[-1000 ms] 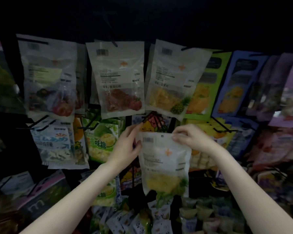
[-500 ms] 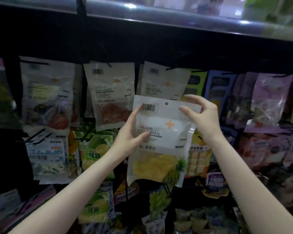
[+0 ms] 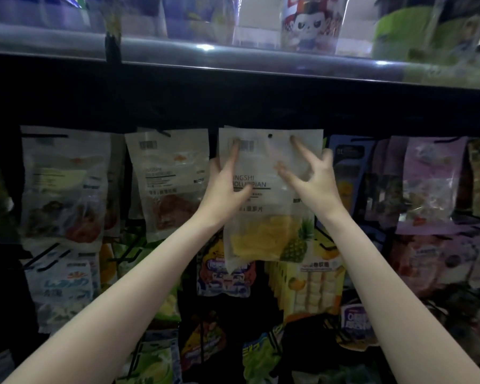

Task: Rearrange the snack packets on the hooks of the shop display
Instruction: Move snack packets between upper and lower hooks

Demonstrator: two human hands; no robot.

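A white packet of dried pineapple [image 3: 272,234] is raised to the top row of the display, just under the dark shelf. Its punched hole [image 3: 270,135] sits at the top middle. My left hand [image 3: 223,184] grips the packet's left side, index finger stretched up over the barcode and thumb on the front. My right hand [image 3: 315,178] grips the right side with spread, curled fingers, the index tip close to the hole. The hook behind the packet is hidden.
A white packet of red dried fruit [image 3: 169,184] and a mixed-fruit one [image 3: 64,189] hang to the left; blue [image 3: 347,173] and purple packets [image 3: 430,184] to the right. The shelf edge [image 3: 233,59] runs overhead. Bare black hooks [image 3: 47,256] and more packets fill the rows below.
Both hands have lifted the pineapple packet from the lower row up to the top row, in front of the matching packet hanging there. My fingers have shifted up toward the packet's top edge.
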